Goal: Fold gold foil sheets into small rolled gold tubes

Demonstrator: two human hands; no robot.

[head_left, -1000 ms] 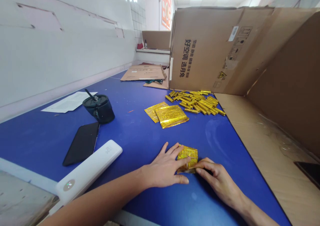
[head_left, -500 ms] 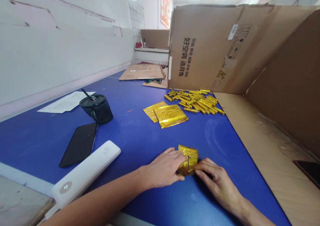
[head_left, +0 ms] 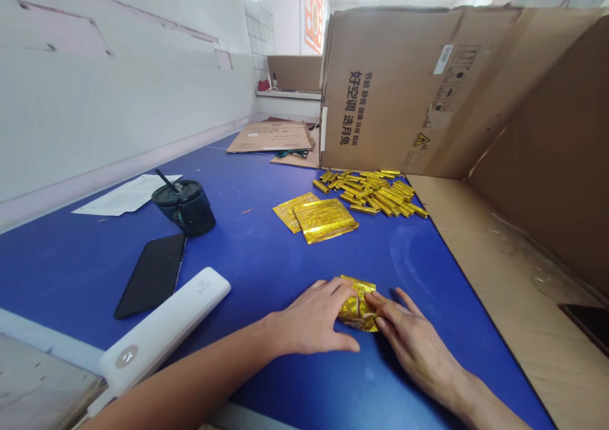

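1. On my feed, a crumpled gold foil packet [head_left: 358, 312] lies on the blue counter [head_left: 266, 271], toward the near side and directly between the hands.
2. I see the left hand [head_left: 311, 319] reaching in from the near left, half closed, its fingers curved over the packet's left side and pressing on it.
3. The right hand [head_left: 413, 347] reaches in from the near right, its fingers slightly spread, with the foremost ones on the packet's right side. The packet is held between the two hands, which nearly meet over it.
4. Farther off lie flat gold foil sheets [head_left: 326, 221], and beyond them a heap of gold foil sticks [head_left: 371, 193] beside a brown cardboard box [head_left: 380, 87].
5. To the left I have a black tumbler with a straw [head_left: 184, 209], a black smartphone [head_left: 150, 284] and a white plastic oblong device [head_left: 164, 323].
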